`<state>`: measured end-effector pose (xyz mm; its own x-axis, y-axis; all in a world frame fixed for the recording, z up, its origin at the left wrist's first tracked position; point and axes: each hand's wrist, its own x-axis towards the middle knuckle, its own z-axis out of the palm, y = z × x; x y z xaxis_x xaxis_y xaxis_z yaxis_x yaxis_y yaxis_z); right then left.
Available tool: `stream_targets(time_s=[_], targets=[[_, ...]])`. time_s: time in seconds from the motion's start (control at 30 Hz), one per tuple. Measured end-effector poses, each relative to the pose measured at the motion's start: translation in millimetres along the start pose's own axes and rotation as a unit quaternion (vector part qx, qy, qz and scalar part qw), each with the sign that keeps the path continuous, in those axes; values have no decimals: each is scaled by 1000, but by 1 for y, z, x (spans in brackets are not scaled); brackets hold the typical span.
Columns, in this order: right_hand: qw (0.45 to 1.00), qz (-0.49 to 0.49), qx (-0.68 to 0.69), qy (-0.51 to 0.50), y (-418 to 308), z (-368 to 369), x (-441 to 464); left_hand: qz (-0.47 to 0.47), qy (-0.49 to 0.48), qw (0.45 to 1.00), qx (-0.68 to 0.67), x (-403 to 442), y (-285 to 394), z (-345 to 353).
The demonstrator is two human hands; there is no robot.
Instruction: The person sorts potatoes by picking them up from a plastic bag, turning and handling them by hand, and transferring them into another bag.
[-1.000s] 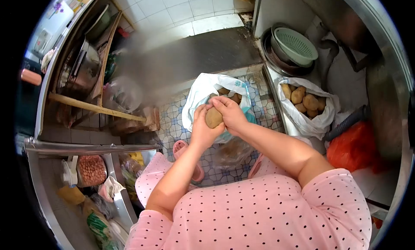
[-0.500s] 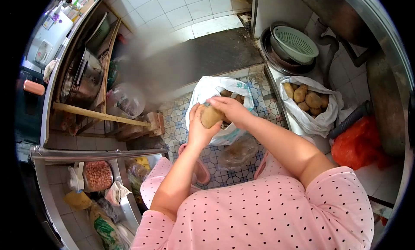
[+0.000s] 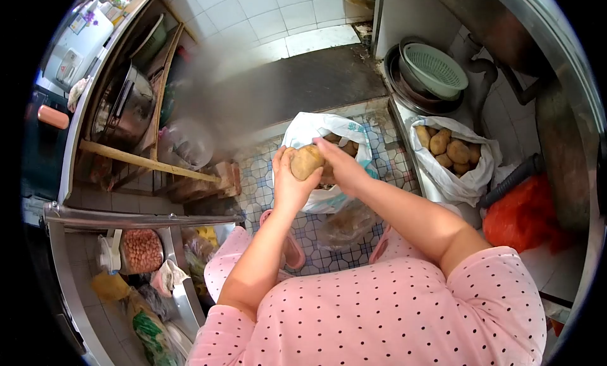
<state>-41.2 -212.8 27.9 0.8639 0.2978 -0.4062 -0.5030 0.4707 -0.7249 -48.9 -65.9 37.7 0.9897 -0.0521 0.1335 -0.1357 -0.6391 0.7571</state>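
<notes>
Potato, one, brown-skinned. Head view: held above the mouth of the white floor bag, the landmark for all places below. Left hand: wrapped around the potato from its left and lower side, gripping it. Right hand: at the potato's right side, thumb near its upper edge, other fingers partly hidden; cannot tell whether it grips.

Inside the floor bag: further potatoes, partly covered by the right hand. Beneath the bag: patterned tile floor. Just in front, on the wearer's side: clear plastic bag, contents unclear; pink slippers, worn. To its right, on a ledge: second white bag, open, filled with potatoes. Farther right: red plastic bag. Beyond, upper right: green colander, stacked in basins.
</notes>
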Motion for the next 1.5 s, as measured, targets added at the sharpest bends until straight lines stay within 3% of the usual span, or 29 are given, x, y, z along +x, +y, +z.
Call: stream_targets(time_s=[0.03,0.07,0.13,0.17,0.2,0.27,0.3,0.33,0.37,0.4,0.43,0.53,0.57,0.63,0.73,0.77,0.87,0.97,1.07,1.1,1.13,1.2,1.3,1.33,1.4,1.47,1.5], targets=[[999,1,-22,-41,1,6,-6,21,2,1000,18,-2,-1,3],[999,-11,-42,-12,0,10,-9,41,3,999,34,-4,-3,6],[995,-36,-82,48,-2,14,-14,39,-60,993,-92,4,-21,5],[997,-49,-11,49,0,5,-5,38,-90,983,-154,6,-28,6],[997,-28,70,14,-3,-2,-2,-55,-101,949,-293,4,-19,2],[971,14,230,-60,-11,-12,2,-229,-116,802,-539,5,6,-14],[968,20,250,-23,-19,-6,-1,-223,-100,809,-534,6,2,-12],[964,17,263,-21,-19,-6,0,-131,-86,906,-394,5,0,-9],[961,15,275,-18,-17,-7,3,-35,-69,968,-238,4,0,-5],[957,12,288,-17,-16,-7,5,62,-48,994,-74,3,1,-2],[966,6,257,-7,-14,-6,6,97,-5,995,-36,-1,6,1],[979,13,204,10,-9,-6,6,115,-34,993,5,-1,6,-3],[977,30,212,9,-11,-11,6,15,-87,989,-120,2,2,-4],[979,30,201,20,-17,-11,5,-181,-184,897,-358,11,-4,-5],[986,-8,158,41,-19,-10,8,-225,-116,755,-604,12,0,-15],[987,-15,158,37,-14,-17,14,-220,-130,733,-630,13,0,-19],[973,-7,232,-3,-20,-10,5,-192,-65,738,-644,11,6,-15],[942,13,319,-99,-23,-3,-7,-123,-71,795,-589,10,-1,-7],[933,13,308,-188,-13,-5,-7,-35,-72,923,-377,8,0,0],[940,6,288,-184,-10,-5,-9,26,-88,971,-219,5,0,0],[948,-4,269,-172,-8,-7,-11,95,-104,988,-61,3,-2,-1],[961,-60,236,-132,0,-12,-4,94,-113,988,-46,3,-10,12],[978,-57,193,-52,-31,-35,-18,114,-107,988,-6,-5,18,8],[984,-85,154,3,-42,-50,-19,63,-120,991,-24,-4,13,15],[991,-129,-12,24,-68,-106,-22,64,-165,982,-59,6,17,31],[939,-121,-267,178,-90,-161,-41,76,-185,978,-64,11,34,52],[918,-113,-320,204,-95,-192,-53,86,-212,971,-68,13,38,62]])
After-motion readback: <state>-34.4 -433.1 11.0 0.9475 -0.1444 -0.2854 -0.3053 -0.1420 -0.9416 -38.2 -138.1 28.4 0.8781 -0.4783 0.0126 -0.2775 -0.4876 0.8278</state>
